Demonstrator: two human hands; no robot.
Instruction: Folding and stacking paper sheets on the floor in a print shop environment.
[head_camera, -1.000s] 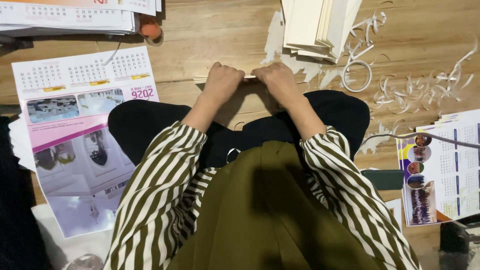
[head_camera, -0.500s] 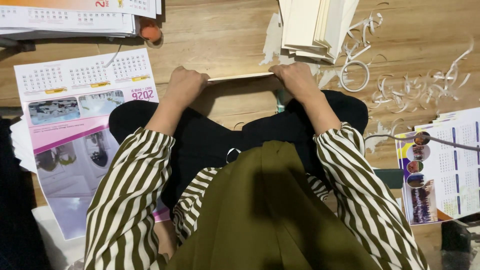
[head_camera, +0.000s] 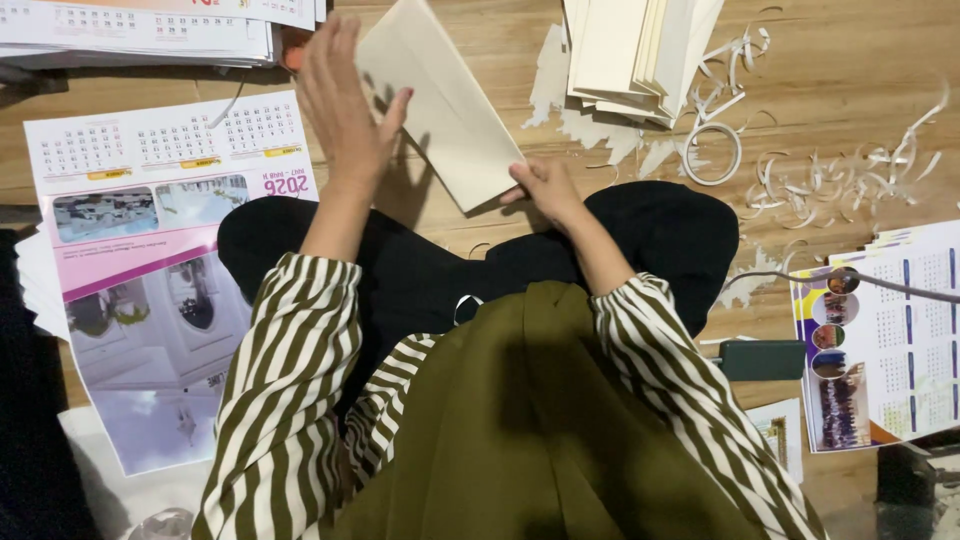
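A folded cream paper sheet (head_camera: 445, 100) is lifted off the wooden floor and tilted, its near corner pinched by my right hand (head_camera: 540, 185). My left hand (head_camera: 345, 105) is raised flat beside the sheet's left edge, fingers spread, touching or just off the paper. Both arms wear sleeves striped in olive and white. My knees in black cloth lie just below the hands.
A stack of cream sheets (head_camera: 635, 50) lies at the top, with a tape ring (head_camera: 712, 153) and curled paper strips (head_camera: 840, 185) to its right. A printed calendar poster (head_camera: 150, 260) lies left, another (head_camera: 885, 340) right. More calendars (head_camera: 140, 30) are stacked top left.
The sheet lay flat under both hands, which slid apart along its edge. Now my right hand has lifted it and turned it up, and my left hand has risen open beside it.
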